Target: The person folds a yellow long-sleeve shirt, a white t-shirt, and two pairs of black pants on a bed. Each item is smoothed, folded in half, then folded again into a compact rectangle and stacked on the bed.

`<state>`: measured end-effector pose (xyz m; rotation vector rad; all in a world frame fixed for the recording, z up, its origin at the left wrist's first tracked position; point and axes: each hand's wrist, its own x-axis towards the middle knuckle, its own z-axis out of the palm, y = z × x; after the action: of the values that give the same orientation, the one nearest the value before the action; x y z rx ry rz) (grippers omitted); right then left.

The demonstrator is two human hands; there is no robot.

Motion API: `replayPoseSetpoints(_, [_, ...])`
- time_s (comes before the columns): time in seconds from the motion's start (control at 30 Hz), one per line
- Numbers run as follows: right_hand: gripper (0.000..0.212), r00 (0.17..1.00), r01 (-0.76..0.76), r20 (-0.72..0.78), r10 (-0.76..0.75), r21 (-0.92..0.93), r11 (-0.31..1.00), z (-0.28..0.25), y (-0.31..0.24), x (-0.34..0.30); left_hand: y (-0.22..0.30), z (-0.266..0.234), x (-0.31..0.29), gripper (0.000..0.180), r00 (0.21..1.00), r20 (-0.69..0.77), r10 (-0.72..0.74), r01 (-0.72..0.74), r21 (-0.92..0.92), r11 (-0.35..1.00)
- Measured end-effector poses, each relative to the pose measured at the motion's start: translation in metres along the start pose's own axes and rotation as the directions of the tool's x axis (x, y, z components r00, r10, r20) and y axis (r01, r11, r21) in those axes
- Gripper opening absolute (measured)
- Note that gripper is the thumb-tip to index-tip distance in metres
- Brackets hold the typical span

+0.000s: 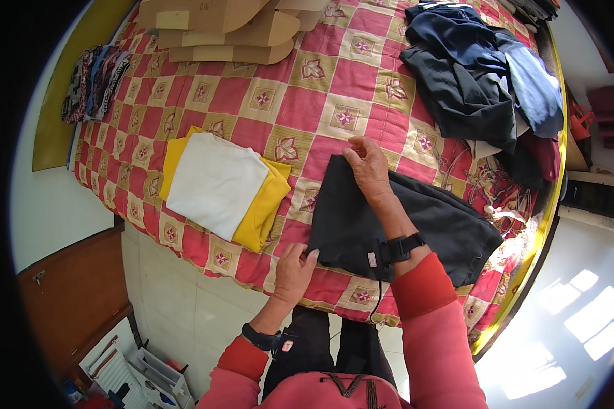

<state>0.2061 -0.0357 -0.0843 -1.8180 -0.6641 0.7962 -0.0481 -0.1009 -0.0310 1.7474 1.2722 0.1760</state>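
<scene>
A black garment [436,213], which looks like a pair of trousers laid flat, lies along the front of the bed. My left hand [293,274] is at its near left corner, thumb and fingers closed on the edge. At the far left corner, my right hand [368,169] has its fingers curled against the cloth, its forearm crossing over the garment. To the left lies a folded white cloth [217,183] on top of a folded yellow one [271,204].
The bed carries a red and gold checked cover [262,99]. Flattened brown cardboard [228,53] lies at the back, patterned cloths [95,82] at the far left. Dark and blue clothes [464,82] are heaped at the far right, with tangled cords [481,178] nearer me.
</scene>
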Motion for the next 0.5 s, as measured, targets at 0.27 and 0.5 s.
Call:
replayPoseSetpoints(0.27, [0.028, 0.960, 0.060, -0.262, -0.102, -0.162, 0.985, -0.067, 0.013, -0.118, -0.022, 0.016, 0.055, 0.048, 0.984, 0.165, -0.060, 0.082, -0.130, 0.988])
replayPoseSetpoints(0.5, [0.053, 0.970, 0.075, -0.182, -0.160, -0.403, 0.912, -0.056, 0.048, -0.105, 0.039, -0.009, 0.035, 0.054, 0.895, 0.429, -0.125, 0.363, -0.535, 0.763])
